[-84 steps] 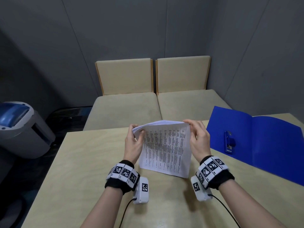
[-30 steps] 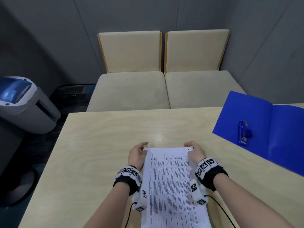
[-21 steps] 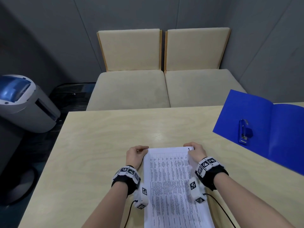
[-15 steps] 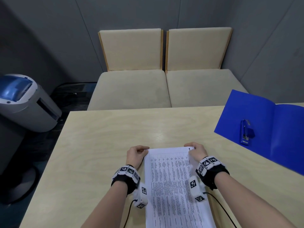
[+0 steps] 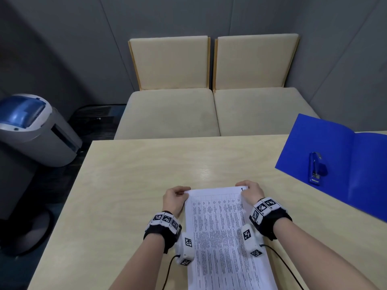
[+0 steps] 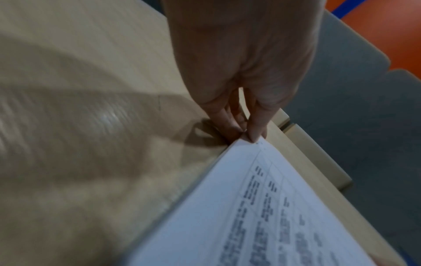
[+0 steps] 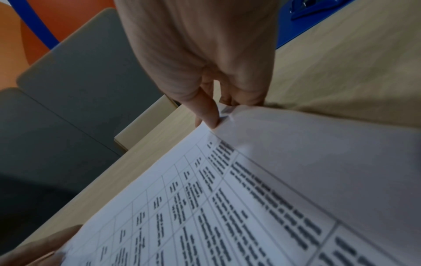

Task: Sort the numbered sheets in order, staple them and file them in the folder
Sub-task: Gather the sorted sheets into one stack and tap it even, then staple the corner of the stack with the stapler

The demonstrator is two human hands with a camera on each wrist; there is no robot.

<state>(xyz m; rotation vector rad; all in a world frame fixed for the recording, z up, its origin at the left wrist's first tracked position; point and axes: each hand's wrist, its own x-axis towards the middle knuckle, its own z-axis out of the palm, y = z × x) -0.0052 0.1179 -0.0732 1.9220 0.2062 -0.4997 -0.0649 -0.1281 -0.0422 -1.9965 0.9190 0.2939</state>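
Note:
A stack of printed sheets lies flat on the pale wooden table, the top sheet marked 1 at its far right corner. My left hand pinches the stack's far left corner, thumb on top. My right hand pinches the far right corner, which is lifted slightly. The sheets fill the lower part of both wrist views. An open blue folder lies at the right of the table, with a blue stapler resting on it.
Two beige cushioned seats stand beyond the table's far edge. A white and blue machine stands on the floor to the left. Cables run from the wrist cameras toward the near edge.
The stack, held upright between both hands 2.8 s ago, now lies flat on the table. Over the last second the hands have stayed at its far corners, fingers curling onto them.

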